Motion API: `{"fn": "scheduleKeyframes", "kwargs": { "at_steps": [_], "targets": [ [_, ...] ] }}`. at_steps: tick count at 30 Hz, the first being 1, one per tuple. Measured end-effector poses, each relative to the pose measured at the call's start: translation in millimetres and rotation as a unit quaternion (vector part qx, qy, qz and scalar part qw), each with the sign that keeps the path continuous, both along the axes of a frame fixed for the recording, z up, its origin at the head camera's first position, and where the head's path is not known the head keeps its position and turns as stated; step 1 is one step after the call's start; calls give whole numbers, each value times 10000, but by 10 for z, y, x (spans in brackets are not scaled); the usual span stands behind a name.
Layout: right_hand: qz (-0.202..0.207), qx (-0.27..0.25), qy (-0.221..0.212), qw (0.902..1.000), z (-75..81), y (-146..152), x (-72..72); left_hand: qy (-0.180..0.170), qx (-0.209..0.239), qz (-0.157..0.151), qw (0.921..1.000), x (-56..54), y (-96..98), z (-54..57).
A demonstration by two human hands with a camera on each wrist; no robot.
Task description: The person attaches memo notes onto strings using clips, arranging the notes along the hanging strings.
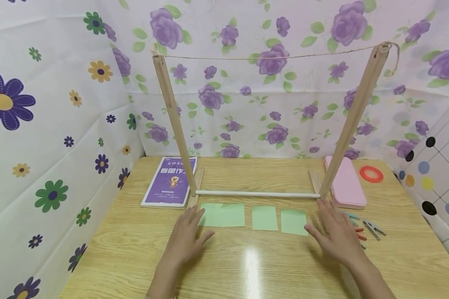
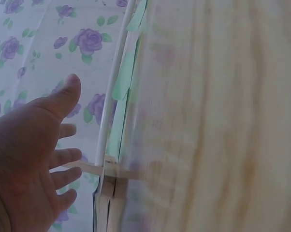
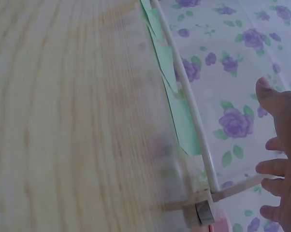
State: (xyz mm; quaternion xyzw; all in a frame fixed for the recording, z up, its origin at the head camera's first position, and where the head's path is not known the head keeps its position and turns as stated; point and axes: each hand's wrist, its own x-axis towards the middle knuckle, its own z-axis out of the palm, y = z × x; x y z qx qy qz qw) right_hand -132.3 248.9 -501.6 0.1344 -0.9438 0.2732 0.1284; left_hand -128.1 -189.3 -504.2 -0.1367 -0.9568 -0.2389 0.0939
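My left hand (image 1: 185, 236) is spread, its fingers straight, near the left end of a row of light green paper squares (image 1: 233, 216) on the table. The two leftmost squares meet or overlap; the other two lie apart. My right hand (image 1: 336, 234) is likewise spread, beside the rightmost green square (image 1: 293, 222), with its thumb close to that paper's edge. Neither hand holds anything. Behind the papers stands a wooden frame: a left post (image 1: 173, 116), a right post (image 1: 355, 116), a white rod (image 1: 258, 194) low between them, and a string (image 1: 247, 58) tied across their tops.
Beside my right hand lie several clothespins, among them a grey one (image 1: 372, 228) and a red one (image 1: 360, 234). A purple booklet (image 1: 164, 182) is at the left post. A pink case (image 1: 348, 182) and a red ring (image 1: 371, 174) lie at the right back. Flowered cloth (image 1: 243, 108) hangs behind.
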Motion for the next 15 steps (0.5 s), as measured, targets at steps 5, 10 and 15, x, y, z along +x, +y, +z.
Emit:
{"fn": "scheduleKeyframes", "kwargs": {
  "at_steps": [5, 10, 15],
  "targets": [
    [-57, -415, 466, 9980, 35, 151, -59, 167, 240, -27, 9996, -177, -27, 5],
    [-101, -501, 446, 9977, -23, 408, -60, 43, 231, -6, 9997, -317, -60, -48],
    [-202, -155, -16, 9997, -99, 655, -61, 115, -87, 60, 9999, -450, -63, -74]
  ]
}}
